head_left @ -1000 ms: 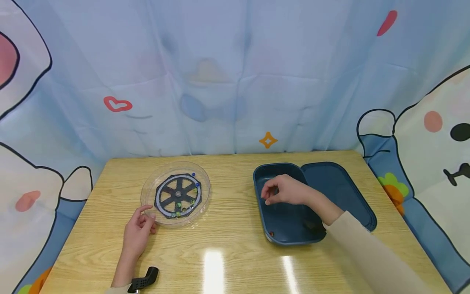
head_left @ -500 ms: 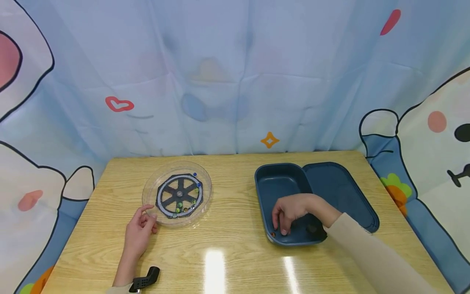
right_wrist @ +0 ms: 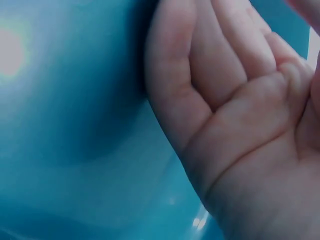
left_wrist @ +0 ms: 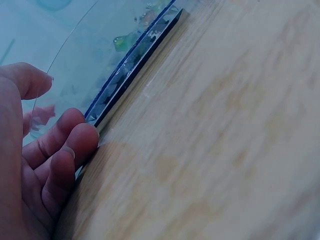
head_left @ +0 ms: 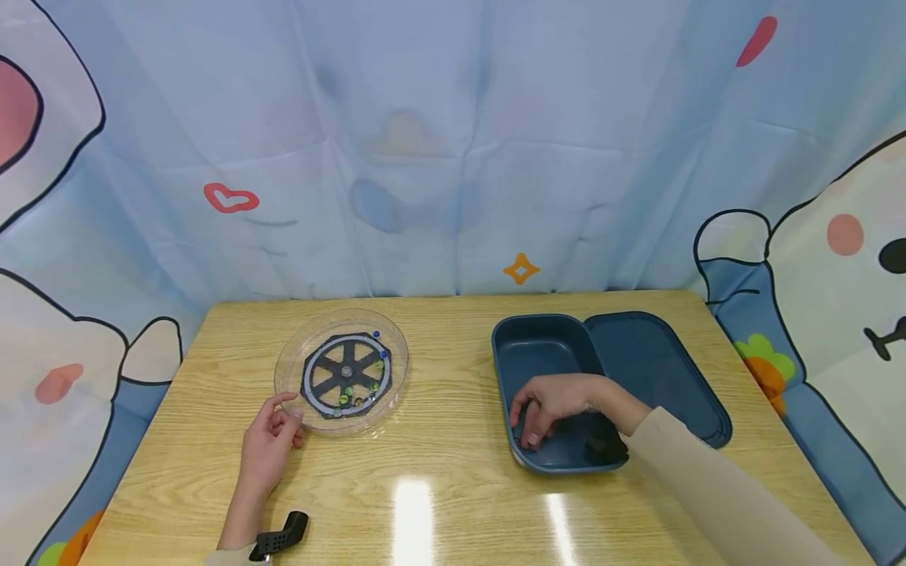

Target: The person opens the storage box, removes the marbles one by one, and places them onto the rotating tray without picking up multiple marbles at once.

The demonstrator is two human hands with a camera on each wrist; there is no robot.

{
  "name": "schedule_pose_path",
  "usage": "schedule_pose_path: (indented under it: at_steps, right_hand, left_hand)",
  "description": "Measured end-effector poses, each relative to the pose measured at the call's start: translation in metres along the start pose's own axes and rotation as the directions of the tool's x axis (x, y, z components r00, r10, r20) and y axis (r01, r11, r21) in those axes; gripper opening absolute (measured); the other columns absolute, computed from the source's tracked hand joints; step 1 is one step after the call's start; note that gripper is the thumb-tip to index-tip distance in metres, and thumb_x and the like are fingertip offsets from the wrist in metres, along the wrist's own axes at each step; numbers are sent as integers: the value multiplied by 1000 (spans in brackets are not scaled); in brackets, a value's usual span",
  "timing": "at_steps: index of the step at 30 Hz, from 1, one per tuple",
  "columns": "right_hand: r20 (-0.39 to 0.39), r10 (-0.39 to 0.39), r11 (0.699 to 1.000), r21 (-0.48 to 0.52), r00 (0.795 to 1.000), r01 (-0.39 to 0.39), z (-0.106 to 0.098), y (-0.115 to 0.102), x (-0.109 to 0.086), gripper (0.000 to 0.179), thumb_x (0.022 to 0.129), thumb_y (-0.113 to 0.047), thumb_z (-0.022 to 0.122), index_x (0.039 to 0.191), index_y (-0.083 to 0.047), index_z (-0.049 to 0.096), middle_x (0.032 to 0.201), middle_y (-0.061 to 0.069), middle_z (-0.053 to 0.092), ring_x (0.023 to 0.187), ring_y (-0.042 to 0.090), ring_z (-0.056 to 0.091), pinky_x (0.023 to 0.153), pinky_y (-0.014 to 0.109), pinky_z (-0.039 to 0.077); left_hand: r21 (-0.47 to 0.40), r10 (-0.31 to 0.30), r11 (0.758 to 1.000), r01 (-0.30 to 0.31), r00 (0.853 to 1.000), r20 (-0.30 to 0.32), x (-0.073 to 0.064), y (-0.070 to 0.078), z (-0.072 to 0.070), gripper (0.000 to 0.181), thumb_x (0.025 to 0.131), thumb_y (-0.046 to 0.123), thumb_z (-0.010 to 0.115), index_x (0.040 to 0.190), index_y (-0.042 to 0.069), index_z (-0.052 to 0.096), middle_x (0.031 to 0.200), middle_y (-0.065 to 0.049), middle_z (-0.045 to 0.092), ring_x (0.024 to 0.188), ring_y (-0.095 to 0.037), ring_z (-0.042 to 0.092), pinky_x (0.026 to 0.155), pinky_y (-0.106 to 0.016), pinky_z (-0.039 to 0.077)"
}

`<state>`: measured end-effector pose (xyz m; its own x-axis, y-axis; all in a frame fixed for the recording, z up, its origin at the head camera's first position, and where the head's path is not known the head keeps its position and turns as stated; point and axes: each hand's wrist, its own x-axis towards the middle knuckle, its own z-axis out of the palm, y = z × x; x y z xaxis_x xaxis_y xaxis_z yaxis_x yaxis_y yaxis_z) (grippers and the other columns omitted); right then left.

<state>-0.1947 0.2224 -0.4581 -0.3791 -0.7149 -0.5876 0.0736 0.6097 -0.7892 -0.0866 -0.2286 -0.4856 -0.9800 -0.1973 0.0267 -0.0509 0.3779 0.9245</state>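
Note:
On the left of the table stands a clear round plastic dish (head_left: 289,351), with a dark spoked wheel shape (head_left: 325,385) seen through it. Several small glass marbles (head_left: 345,399), green, blue and amber, lie inside toward its right and near side. My left hand (head_left: 267,448) holds the dish by its near-left rim, one digit over the edge and other fingers curled against the outer wall in the left wrist view. My right hand (head_left: 559,405) reaches down into a dark blue box (head_left: 538,330), fingers bent at the near-left corner. Whether its fingertips pinch a marble there, I cannot tell.
A dark blue lid (head_left: 651,362) lies flat against the box's right side. A black wrist camera (head_left: 281,536) sits on the left wrist. Behind the wooden table (head_left: 446,393) hangs a printed blue curtain (head_left: 425,157).
My right hand has dropped into the box and slid left to its near-left corner, covering the reddish marble seen there before. My left hand stays at the dish rim.

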Motion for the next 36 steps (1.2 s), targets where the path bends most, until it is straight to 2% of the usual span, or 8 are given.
schedule_pose_path:
  at_steps: [2, 5, 7, 11, 16, 20, 28, 36]
  right_hand:
    - [-42, -27, 1000, 9, 999, 28, -1, 0, 0, 31, 85, -3, 75, 113, 0, 63, 94, 14, 74, 87, 23, 71, 74, 29, 54]
    - [-104, -72, 997, -30, 992, 69, -3, 0, 0, 31, 85, -2, 75, 113, 2, 63, 93, 12, 73, 86, 22, 70, 77, 30, 54]
    - [-152, -103, 991, -103, 983, 88, -3, -1, 2, 29, 84, -3, 76, 111, 0, 64, 91, 8, 72, 83, 20, 68, 75, 30, 54]
    - [-236, -165, 957, -272, 958, 98, -2, -1, 8, 22, 83, -8, 78, 102, -8, 68, 85, -1, 70, 76, 16, 66, 69, 29, 52]
    - [-290, -208, 924, -371, 934, 90, 0, 1, 16, 11, 85, -4, 72, 91, -12, 68, 78, -5, 69, 68, 12, 62, 63, 28, 49]
    - [-306, -224, 913, -397, 926, 90, 0, 2, 17, 11, 84, -5, 73, 88, -13, 68, 76, -5, 68, 64, 12, 59, 60, 27, 47]
    - [-302, -225, 914, -395, 926, 93, -2, -1, 14, 9, 87, -5, 70, 90, -13, 68, 79, -5, 69, 68, 13, 60, 63, 28, 48]
    - [-325, -248, 913, -393, 913, 108, -3, -3, 9, 6, 90, -8, 69, 94, -11, 69, 84, -6, 70, 74, 12, 63, 68, 29, 51]
  left_hand:
    - [-2, -5, 1000, 5, 1000, -2, 0, 1, 0, 30, 100, 5, 58, 129, -2, 54, 73, -15, 60, 60, -18, 61, 61, -25, 52]
    - [-3, -12, 1000, 12, 1000, -2, 0, -1, 0, 30, 100, 6, 58, 129, -2, 55, 74, -16, 60, 60, -19, 61, 61, -25, 52]
    - [-3, -19, 1000, 19, 1000, -3, 1, -3, 1, 30, 101, 6, 57, 130, -1, 54, 74, -16, 60, 61, -19, 60, 62, -24, 52]
    - [14, -32, 999, 32, 999, -7, 3, -9, 1, 31, 101, 7, 57, 131, 1, 54, 74, -16, 60, 61, -18, 60, 62, -23, 52]
    - [16, -28, 999, 28, 1000, -10, 3, -10, 1, 30, 101, 7, 57, 131, 1, 54, 74, -16, 60, 61, -18, 60, 62, -23, 52]
    - [4, -16, 1000, 16, 1000, -7, 2, -7, 1, 30, 101, 6, 57, 130, 0, 54, 74, -16, 60, 61, -17, 60, 62, -24, 53]
    - [14, -12, 1000, 12, 1000, -13, 2, -2, 1, 30, 101, 6, 57, 130, -1, 54, 74, -15, 59, 60, -17, 59, 62, -23, 52]
    - [10, -5, 1000, 5, 1000, -13, 13, -39, 3, 32, 101, 16, 59, 132, 7, 55, 75, -12, 60, 61, -15, 60, 62, -23, 52]
